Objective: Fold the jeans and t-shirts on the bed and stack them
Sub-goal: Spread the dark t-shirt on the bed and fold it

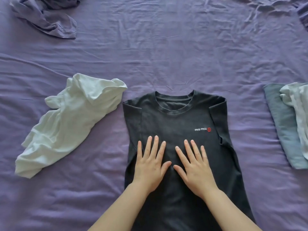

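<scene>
A dark grey t-shirt [175, 117] lies flat on the bed in front of me, collar away from me, with both sleeves folded inward. My left hand [150, 164] and my right hand [194, 165] press flat on its middle, side by side, fingers straight and spread. A crumpled white t-shirt [66, 124] lies to the left of the dark one. At the right edge sit folded blue jeans [283, 127] with a pale folded garment [298, 104] on top of them, partly cut off by the frame.
The purple bed sheet [166, 55] covers the whole view, wrinkled. A bunched purple cloth [46, 19] lies at the far left corner. More bunched purple fabric [302, 12] shows at the far right corner.
</scene>
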Tool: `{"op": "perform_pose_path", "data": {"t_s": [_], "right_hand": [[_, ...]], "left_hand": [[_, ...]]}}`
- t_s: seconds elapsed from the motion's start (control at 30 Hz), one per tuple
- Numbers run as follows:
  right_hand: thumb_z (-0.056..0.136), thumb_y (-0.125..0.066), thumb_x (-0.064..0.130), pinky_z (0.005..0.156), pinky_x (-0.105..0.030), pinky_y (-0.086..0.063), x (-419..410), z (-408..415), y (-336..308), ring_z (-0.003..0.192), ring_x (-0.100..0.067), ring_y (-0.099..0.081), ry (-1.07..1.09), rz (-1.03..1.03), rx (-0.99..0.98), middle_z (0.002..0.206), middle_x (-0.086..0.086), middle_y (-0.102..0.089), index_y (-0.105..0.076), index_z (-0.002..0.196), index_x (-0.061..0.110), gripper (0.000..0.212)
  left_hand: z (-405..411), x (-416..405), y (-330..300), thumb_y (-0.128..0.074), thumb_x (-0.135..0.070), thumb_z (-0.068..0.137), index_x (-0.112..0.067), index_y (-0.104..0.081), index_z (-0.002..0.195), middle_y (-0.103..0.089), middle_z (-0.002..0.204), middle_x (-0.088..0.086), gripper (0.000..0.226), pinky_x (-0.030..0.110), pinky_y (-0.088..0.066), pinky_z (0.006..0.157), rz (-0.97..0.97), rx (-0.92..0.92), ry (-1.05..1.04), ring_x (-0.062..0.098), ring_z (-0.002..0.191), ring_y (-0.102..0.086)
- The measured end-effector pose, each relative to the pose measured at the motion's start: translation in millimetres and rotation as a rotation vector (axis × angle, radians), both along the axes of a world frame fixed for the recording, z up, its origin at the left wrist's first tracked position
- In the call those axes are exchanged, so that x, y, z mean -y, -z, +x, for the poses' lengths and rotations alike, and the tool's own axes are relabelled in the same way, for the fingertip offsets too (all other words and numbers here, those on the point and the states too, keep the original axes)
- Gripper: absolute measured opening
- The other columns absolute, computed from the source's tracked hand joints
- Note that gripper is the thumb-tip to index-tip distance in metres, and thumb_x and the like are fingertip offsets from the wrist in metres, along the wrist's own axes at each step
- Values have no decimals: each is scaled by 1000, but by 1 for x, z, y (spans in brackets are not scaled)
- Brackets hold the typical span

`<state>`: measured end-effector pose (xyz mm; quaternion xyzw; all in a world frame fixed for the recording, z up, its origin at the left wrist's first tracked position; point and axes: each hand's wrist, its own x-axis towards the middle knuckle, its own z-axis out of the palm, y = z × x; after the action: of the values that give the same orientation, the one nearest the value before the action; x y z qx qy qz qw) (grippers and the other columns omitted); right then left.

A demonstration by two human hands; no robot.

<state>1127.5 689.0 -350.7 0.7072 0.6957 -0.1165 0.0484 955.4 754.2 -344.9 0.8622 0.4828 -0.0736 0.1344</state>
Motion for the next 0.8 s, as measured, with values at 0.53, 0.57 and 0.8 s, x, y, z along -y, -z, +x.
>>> {"op": "perform_pose_path", "data": {"t_s": [0.53, 0.57, 0.8], "right_hand": [[69, -78, 29, 110, -49, -28, 176, 11, -26, 136, -29, -35, -158, -117, -289, 144, -11, -42, -63, 99, 29, 33], [71, -76, 26, 112, -48, -23, 180, 11, -25, 137, -30, -33, -159, -120, -320, 146, -10, -40, -63, 93, 28, 26], [68, -64, 53, 117, -40, 6, 205, 16, -8, 145, -19, 7, -228, -151, -325, 156, 2, -1, -50, 104, 34, 43]], "left_hand": [[-10, 182, -16, -67, -39, 74, -36, -60, 96, -15, 157, -1, 23, 40, 9, 115, -244, 192, 85, 28, 146, 3], [-12, 189, -13, -65, -44, 74, -36, -58, 98, -4, 158, -5, 26, 39, 13, 114, -244, 177, 91, 24, 145, 14], [-20, 215, -8, -68, -50, 65, -36, -40, 119, 15, 156, -5, 62, 41, 15, 114, -243, 32, 151, 18, 137, 31]]}}
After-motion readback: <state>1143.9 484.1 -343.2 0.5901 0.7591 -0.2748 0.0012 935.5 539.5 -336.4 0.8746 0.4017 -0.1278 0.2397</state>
